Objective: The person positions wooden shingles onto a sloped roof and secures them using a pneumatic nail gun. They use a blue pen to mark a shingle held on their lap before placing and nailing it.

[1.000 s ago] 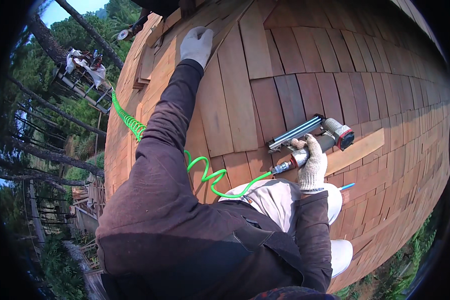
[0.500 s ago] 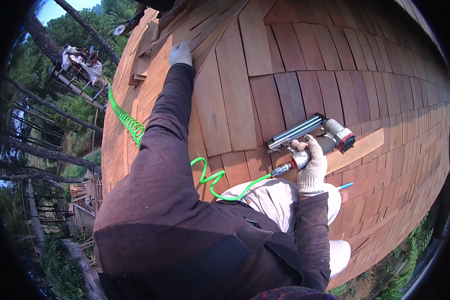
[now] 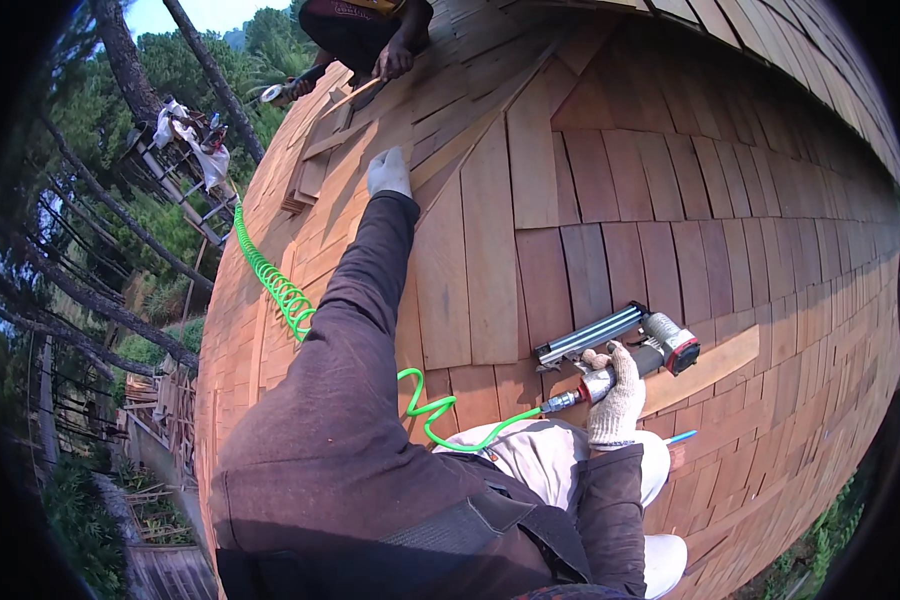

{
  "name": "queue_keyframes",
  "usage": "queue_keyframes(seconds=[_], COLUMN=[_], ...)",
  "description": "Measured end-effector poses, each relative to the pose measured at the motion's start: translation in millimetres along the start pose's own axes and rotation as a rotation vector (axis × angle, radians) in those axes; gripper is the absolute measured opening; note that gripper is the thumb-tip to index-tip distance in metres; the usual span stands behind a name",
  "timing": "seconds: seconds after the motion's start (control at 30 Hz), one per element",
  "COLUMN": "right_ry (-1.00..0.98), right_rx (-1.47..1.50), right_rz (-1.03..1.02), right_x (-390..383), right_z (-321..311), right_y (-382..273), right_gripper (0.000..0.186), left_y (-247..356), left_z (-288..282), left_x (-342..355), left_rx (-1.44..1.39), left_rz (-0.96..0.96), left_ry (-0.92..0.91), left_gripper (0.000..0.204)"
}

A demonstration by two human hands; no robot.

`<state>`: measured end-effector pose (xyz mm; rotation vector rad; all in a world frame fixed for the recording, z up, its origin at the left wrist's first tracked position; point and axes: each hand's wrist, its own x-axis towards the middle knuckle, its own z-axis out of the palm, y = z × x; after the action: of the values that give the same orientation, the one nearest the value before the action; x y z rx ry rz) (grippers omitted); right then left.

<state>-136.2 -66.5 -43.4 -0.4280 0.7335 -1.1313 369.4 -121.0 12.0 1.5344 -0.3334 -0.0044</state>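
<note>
In my gloved right hand (image 3: 618, 405) is a pneumatic nail gun (image 3: 595, 336), gripped round its handle over my knee. Its silver magazine points up and left, and a green air hose (image 3: 485, 440) joins the handle end. My left arm stretches far ahead across the wooden shingles (image 3: 440, 285). At its end my gloved left hand (image 3: 389, 172) is closed and rests against the roof by the sloping ridge line; whatever its fingers may hold is hidden.
A co-worker (image 3: 365, 45) crouches at the far edge, holding a power tool (image 3: 272, 93) and a wood strip. Stacked shingles (image 3: 310, 180) lie near them. The coiled hose (image 3: 270, 275) runs down the left side. A batten (image 3: 705, 370) and blue pencil-like stick (image 3: 681, 437) are at right.
The view has tilted upward, so more of the co-worker shows and the roof sits lower in the picture. Both my hands keep nearly the same places on the roof and nail gun.
</note>
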Motion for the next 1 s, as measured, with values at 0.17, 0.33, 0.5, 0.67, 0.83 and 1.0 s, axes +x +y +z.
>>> queue_keyframes(seconds=[0.17, 0.33, 0.5, 0.67, 0.83, 1.0], right_ry=[-0.037, -0.028, -0.050, -0.047, -0.018, 0.006], right_rx=[0.023, -0.027, -0.021, -0.037, -0.042, -0.035], right_rz=[0.020, -0.015, -0.005, -0.001, -0.004, 0.020], right_x=[-5.2, 3.3, 5.0, -0.4, -0.8, -3.6], right_z=[13.0, -8.6, -14.3, -11.5, -12.6, -8.5], right_y=[8.8, 6.5, 8.0, 7.9, 5.2, 3.3], right_gripper=[0.027, 0.032, 0.031, 0.033, 0.032, 0.029], left_y=[-40.3, -7.9, 30.7, 27.1, 36.9, 103.0], left_z=[-24.2, -7.0, -8.3, 1.5, 1.0, -34.1], left_x=[64.6, 23.5, 11.9, 34.2, 25.1, -25.8], left_rx=[-0.021, -0.230, -0.552, -0.825, -0.969, -0.796], left_rz=[0.032, -0.129, -0.324, -0.345, -0.262, -0.072], left_ry=[0.082, -0.052, -0.115, -0.052, 0.032, 0.043], left_gripper=[0.052, 0.064, 0.085, 0.063, 0.041, 0.043])
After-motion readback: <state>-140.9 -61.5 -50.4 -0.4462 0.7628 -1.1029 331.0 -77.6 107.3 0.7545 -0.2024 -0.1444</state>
